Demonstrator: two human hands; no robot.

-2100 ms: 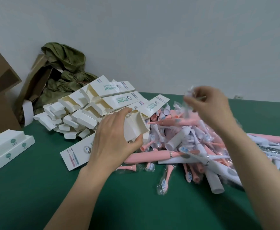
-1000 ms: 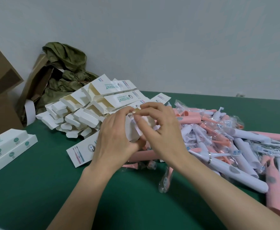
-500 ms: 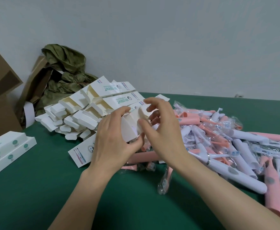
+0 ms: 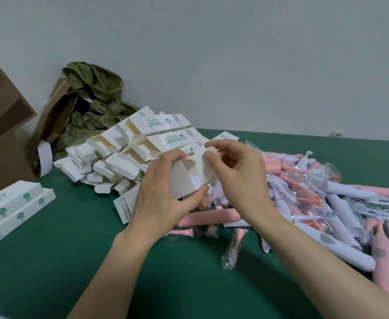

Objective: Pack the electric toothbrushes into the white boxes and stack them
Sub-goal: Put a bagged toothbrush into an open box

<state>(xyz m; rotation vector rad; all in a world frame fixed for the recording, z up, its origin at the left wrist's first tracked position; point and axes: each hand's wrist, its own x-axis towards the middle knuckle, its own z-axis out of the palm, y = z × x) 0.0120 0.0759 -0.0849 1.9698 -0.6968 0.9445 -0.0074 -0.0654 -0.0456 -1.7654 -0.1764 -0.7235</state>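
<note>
White cardboard box (image 4: 190,178), open end facing camera, held over green table (image 4: 73,268). Left hand (image 4: 163,201) grips its body, right hand (image 4: 239,180) pinches its top flap. Heap of open white cartons (image 4: 119,157) behind, pile of pink and white electric toothbrushes (image 4: 322,203) right.

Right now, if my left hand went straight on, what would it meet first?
Your left hand grips the white box; beyond it, probably the pile of open boxes, though depth is unclear.
</note>
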